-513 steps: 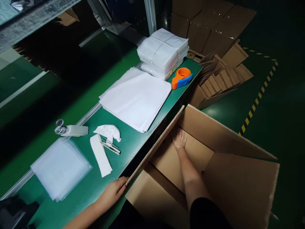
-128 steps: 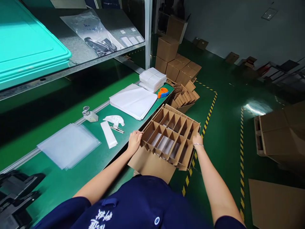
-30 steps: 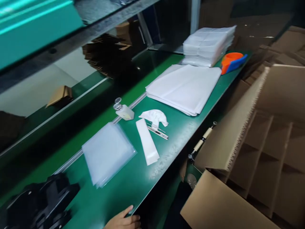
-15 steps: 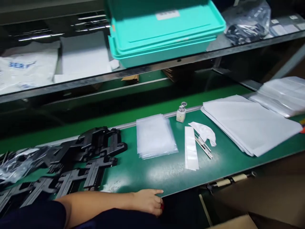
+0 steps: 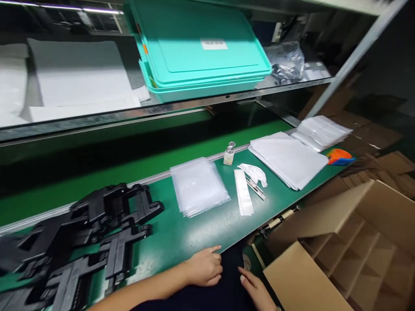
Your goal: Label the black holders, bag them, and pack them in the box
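My left hand rests at the front edge of the green bench, index finger stretched out and the other fingers loosely bent, with nothing seen in it. Off the edge, my right hand is low in the view, fingers apart and holding nothing visible, beside a cardboard box. Clear plastic bags lie stacked beyond my left hand. To their right are white strips, metal tweezers, a crumpled white cloth and a small pump bottle. Black plastic parts cover the bench's left side.
White sheets and more plastic bags lie toward the right end, near an orange and blue item. A shelf above carries a turquoise bin. The open box has cardboard dividers inside.
The view has swung to the right, bringing the divided cardboard box and my right hand into sight. My left hand stays at the bench edge, its index finger still stretched out.
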{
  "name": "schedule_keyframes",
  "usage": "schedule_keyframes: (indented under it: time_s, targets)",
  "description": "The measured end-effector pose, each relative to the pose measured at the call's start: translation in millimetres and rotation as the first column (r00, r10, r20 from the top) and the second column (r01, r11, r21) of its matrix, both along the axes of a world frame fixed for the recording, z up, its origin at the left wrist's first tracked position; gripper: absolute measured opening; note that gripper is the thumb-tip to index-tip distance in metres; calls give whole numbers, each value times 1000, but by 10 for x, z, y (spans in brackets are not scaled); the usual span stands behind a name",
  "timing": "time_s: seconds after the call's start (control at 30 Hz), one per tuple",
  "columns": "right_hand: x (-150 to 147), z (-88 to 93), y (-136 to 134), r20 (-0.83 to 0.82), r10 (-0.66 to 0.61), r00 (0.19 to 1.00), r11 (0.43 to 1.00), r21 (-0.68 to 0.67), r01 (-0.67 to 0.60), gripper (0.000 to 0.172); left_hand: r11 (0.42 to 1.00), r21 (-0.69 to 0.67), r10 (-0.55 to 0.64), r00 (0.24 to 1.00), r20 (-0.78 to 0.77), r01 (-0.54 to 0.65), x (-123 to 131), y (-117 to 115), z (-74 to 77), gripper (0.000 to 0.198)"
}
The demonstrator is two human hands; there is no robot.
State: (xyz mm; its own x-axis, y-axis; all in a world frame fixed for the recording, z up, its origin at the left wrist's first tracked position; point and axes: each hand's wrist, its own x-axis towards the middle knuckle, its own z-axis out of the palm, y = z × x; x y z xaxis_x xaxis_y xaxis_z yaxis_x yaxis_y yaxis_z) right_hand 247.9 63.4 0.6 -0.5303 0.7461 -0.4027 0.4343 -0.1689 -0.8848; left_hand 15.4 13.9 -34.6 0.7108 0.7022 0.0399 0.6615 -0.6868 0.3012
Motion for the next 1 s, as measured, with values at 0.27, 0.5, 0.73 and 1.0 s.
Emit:
schedule_keyframes:
  time_s: [0.27,0.5,0.73,1.0]
  targets:
    - [-1212,807,1375,-345,-310,886,650,603,462,41,991,75,103,987,123,-113,-33,-101,-42,12]
    - [-1570,892,2933,-133,-182,974,727,649,225,24,984,92,141,984,111,-152,-12,-125,-2,7]
    - [-1654,629,3121,84,32,996,719,690,-81,35,977,97,180,977,115,-192,22,-149,22,9]
    - [-1462,1695,3112,202,213,956,503,816,-285,34,917,-193,397,834,384,-348,32,148,380,24]
